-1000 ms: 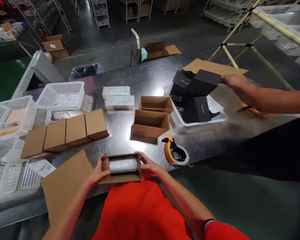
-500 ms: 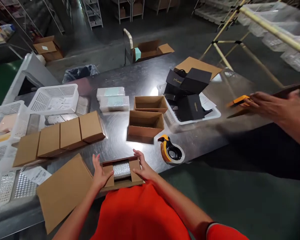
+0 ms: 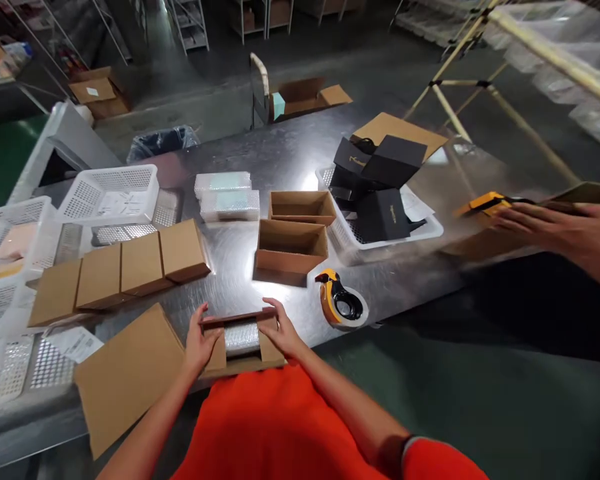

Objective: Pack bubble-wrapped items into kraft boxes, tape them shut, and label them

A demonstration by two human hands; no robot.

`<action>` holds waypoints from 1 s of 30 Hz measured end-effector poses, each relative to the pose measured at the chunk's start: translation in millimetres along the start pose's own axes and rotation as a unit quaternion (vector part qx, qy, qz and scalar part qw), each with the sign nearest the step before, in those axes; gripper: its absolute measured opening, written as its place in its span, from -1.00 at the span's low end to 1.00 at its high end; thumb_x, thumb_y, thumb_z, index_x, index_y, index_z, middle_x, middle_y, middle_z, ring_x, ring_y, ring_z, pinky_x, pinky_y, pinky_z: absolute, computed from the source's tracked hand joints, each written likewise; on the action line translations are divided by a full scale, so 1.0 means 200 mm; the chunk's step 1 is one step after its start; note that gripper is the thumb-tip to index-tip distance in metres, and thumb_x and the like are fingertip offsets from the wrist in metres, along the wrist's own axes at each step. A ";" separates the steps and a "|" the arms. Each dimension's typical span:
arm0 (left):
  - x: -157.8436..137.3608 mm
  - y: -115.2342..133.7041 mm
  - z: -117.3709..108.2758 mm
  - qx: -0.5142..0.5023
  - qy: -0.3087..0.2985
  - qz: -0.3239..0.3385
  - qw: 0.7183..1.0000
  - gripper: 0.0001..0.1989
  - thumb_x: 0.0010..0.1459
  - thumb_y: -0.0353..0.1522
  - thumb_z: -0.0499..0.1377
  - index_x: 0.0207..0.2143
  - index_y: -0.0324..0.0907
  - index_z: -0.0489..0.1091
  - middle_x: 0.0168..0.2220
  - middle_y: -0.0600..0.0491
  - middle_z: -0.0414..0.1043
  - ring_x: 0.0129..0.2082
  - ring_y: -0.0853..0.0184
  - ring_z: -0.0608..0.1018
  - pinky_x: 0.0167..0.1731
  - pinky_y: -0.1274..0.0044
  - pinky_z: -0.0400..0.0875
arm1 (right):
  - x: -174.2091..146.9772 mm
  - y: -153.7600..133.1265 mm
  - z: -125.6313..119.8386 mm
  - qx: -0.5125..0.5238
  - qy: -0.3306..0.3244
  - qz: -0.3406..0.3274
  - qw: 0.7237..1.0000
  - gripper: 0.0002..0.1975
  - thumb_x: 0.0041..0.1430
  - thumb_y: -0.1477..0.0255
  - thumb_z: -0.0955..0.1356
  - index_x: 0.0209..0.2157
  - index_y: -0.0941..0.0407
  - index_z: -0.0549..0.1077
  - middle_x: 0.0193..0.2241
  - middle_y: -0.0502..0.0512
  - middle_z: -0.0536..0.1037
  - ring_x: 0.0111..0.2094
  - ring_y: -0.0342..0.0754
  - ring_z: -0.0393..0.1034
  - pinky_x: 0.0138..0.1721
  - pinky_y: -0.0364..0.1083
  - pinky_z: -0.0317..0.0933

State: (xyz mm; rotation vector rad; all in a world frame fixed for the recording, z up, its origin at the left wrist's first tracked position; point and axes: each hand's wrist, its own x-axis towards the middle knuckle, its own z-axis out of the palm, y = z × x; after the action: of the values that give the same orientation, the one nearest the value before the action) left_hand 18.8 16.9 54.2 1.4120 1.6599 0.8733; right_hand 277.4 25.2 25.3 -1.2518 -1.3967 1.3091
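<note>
Two hands, the left hand [image 3: 200,341] and right hand [image 3: 280,333], press flat with fingers spread on the side flaps of a small cardboard box [image 3: 243,341] at the worktop's [image 3: 280,160] near edge, folding them over a bubble-wrapped item [image 3: 241,337], tape dispenser [image 3: 341,307] just beside.

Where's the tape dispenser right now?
In the head view, the orange tape dispenser sits on the metal table near its front edge, just right of the right hand, before the open cardboard boxes.
</note>
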 end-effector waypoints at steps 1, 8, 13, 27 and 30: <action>-0.02 0.00 -0.03 0.031 0.004 0.025 0.999 -0.50 0.14 -0.21 0.17 0.12 -0.12 0.27 0.21 -0.17 0.26 0.14 0.10 0.44 0.19 0.17 0.26 | -0.02 0.00 -0.01 -0.013 0.003 -0.023 1.000 -0.48 0.07 0.37 0.38 0.09 0.03 0.25 0.16 0.23 0.32 0.11 0.06 0.30 0.18 0.13 0.15; -0.13 0.18 -0.21 0.284 -0.308 0.124 0.899 -0.20 -0.01 0.01 0.27 0.21 -0.20 0.29 0.33 -0.29 0.13 0.34 -0.14 0.13 0.30 0.06 0.01 | -0.10 0.02 -0.15 -0.093 -0.119 -0.037 0.988 -0.64 -0.01 0.14 0.47 -0.24 0.07 0.47 0.28 0.29 0.22 0.26 0.23 0.14 0.21 0.20 0.07; -0.08 0.27 -0.04 0.419 -0.247 0.131 0.864 -0.34 0.05 0.07 0.21 0.00 -0.27 0.42 0.15 -0.40 0.28 0.15 -0.22 0.32 0.09 0.02 0.22 | -0.08 0.02 -0.09 0.012 -0.059 0.083 0.995 -0.44 0.18 -0.15 0.19 -0.30 0.06 0.42 0.30 0.27 0.20 0.33 0.21 0.05 0.26 0.20 -0.03; -0.20 -0.01 0.04 -0.130 -0.049 -0.233 0.963 -0.04 0.02 -0.06 0.30 0.34 -0.08 -0.12 0.31 -0.22 0.12 0.25 0.04 0.33 0.21 0.16 0.28 | -0.12 -0.01 -0.03 0.103 -0.025 0.165 0.981 0.01 -0.09 0.07 0.51 0.33 0.05 0.09 0.26 0.24 0.27 0.14 0.15 0.29 0.21 0.12 0.12; -0.22 0.03 0.04 -0.268 -0.077 -0.301 0.912 0.04 0.00 -0.08 0.33 0.37 0.06 -0.23 0.26 -0.15 0.25 0.12 0.12 0.49 0.06 0.27 0.47 | -0.11 -0.01 -0.02 0.108 -0.030 0.154 0.982 -0.03 -0.11 0.09 0.52 0.30 0.01 0.15 0.30 0.20 0.22 0.18 0.15 0.26 0.23 0.13 0.10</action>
State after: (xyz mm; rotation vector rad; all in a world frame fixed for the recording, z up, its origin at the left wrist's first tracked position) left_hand 31.3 -25.8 60.9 0.5268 1.4505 0.7461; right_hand 284.6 4.3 29.6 -1.3222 -1.0937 1.6735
